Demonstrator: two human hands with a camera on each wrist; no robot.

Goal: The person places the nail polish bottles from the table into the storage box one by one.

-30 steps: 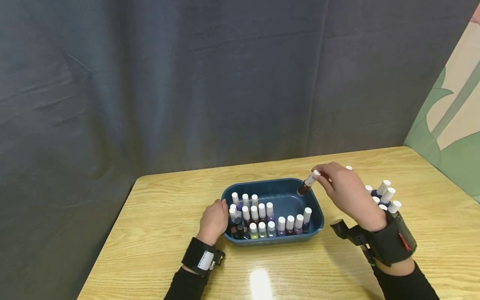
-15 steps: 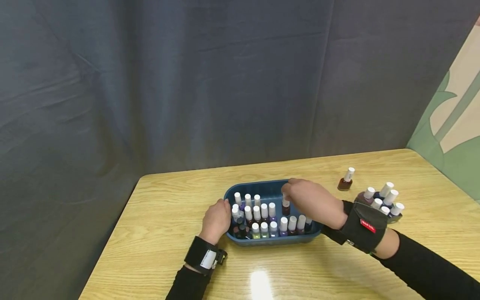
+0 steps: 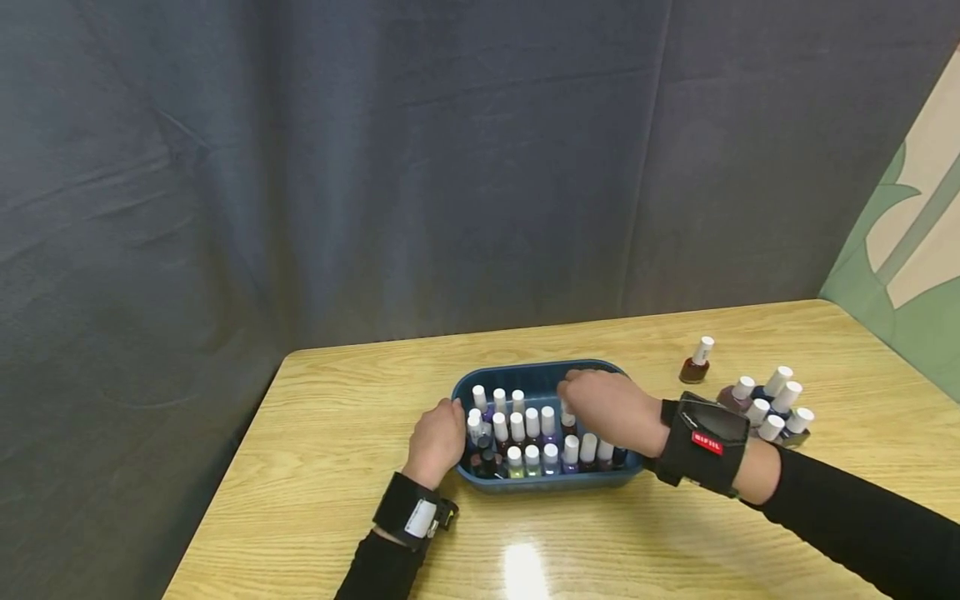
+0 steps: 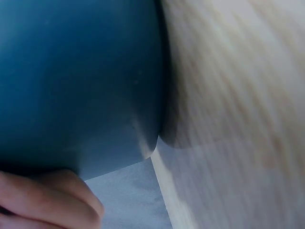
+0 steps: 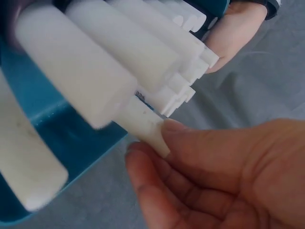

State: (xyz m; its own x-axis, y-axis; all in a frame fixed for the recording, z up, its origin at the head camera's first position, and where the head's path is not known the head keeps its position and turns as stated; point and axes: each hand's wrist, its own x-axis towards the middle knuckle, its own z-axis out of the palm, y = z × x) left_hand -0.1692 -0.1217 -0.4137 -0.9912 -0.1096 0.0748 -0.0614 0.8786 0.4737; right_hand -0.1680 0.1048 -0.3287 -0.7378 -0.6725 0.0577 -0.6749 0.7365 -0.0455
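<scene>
A dark blue oval tub [image 3: 540, 483] stands on the wooden table with several white-capped nail polish bottles [image 3: 551, 454] upright inside, mostly in its left and front parts. My left hand [image 3: 437, 442] grips the tub's left rim; in the left wrist view its curled fingers [image 4: 52, 200] lie against the wall. Over the tub's middle, my right hand [image 3: 611, 408] pinches the white cap of a dark red nail polish bottle [image 3: 569, 429] beside the middle row. Thumb and fingertips hold that cap [image 5: 145, 125] in the right wrist view, among other caps.
Right of the tub, one dark brown-red nail polish bottle [image 3: 696, 367] stands alone. A cluster of several more nail polish bottles [image 3: 772, 408] sits nearer the right forearm. A grey curtain [image 3: 465, 167] hangs behind the table [image 3: 352, 392].
My right hand has carried the dark red bottle from above the tub's right rim leftward and down into the tub, beside the middle row. My left hand has stayed on the rim.
</scene>
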